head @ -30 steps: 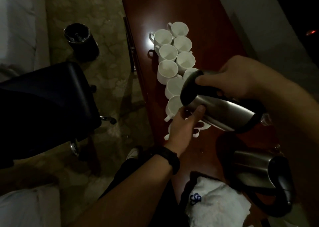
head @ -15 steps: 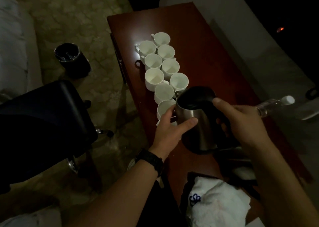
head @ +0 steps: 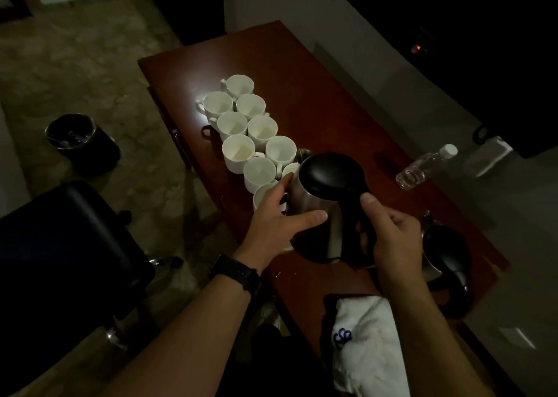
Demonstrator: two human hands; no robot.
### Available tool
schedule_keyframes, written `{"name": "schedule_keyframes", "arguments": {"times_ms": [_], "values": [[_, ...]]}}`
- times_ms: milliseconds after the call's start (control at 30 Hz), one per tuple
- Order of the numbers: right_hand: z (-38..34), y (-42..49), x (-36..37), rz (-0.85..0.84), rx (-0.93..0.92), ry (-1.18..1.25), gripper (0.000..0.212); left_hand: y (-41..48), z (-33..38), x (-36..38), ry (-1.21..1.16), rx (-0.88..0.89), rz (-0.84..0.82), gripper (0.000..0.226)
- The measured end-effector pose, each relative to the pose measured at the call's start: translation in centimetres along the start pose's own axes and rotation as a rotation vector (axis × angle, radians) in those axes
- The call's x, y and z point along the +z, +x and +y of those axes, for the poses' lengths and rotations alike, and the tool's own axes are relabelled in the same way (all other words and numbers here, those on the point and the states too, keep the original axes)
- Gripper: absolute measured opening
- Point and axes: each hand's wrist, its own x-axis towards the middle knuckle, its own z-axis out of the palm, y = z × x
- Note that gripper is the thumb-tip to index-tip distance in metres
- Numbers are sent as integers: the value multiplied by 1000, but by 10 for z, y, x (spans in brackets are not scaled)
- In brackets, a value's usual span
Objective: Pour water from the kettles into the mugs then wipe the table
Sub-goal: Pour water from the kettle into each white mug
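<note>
While right hand [head: 392, 239] grips kettle [head: 320, 203] by the handle, left hand [head: 277, 218] rests straight-fingered on its body; blue emblem on towel [head: 368, 336] unreadable.

A black watch-like band [head: 238, 273] is worn at the wrist behind the left grip [head: 271, 224], and both forearms are seen bare.
</note>
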Motion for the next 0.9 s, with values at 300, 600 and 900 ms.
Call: {"name": "schedule_keyframes", "arguments": {"times_ms": [300, 600, 900], "values": [[9, -54, 31, 341, -6, 126, 48, 10, 21, -24, 155, 29, -302, 89], [21, -112, 39, 625, -76, 127, 16, 4, 30, 7, 207, 10, -649, 98], [66, -133, 39, 717, 103, 199, 7, 3, 16, 42, 136, -95, -826, 86]]}}
